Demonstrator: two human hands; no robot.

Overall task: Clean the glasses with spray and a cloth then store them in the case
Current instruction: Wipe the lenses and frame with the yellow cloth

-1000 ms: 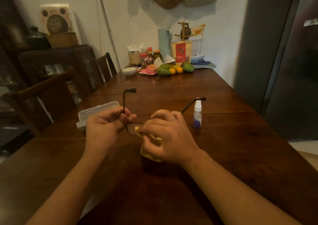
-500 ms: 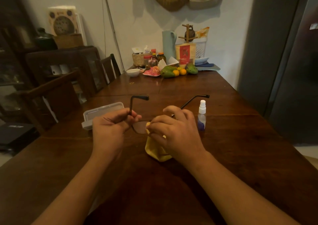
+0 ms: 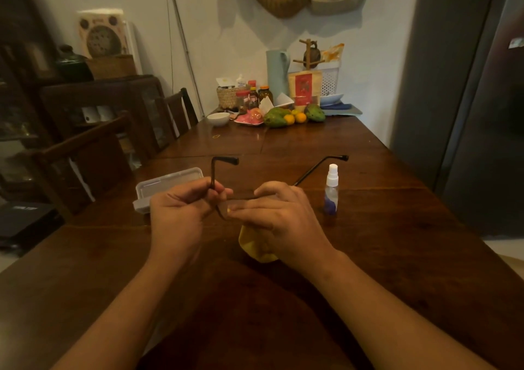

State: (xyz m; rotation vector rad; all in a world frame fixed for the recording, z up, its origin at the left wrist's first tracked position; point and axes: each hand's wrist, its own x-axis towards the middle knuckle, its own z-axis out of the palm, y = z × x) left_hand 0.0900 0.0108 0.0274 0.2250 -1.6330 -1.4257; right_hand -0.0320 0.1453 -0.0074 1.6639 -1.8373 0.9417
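Dark wooden table (image 3: 382, 228), kinda dim kitchen. Thin dark-framed glasses (image 3: 217, 177) sit between both hands, arms unfolded and pointing away. Left hand (image 3: 181, 214) pinches one arm at the hinge; right hand (image 3: 279, 218) is closed over a lens with the yellow cloth (image 3: 255, 249) bunched under its fingers. Small clear spray bottle (image 3: 331, 191) stands just right of those fingers, translucent plastic case (image 3: 167, 185) just behind the left fingers.

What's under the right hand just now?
A yellow cloth bunches out below the right hand, with a bit showing at the fingertips against the glasses. The lens being wiped is covered, so its state can't be seen.
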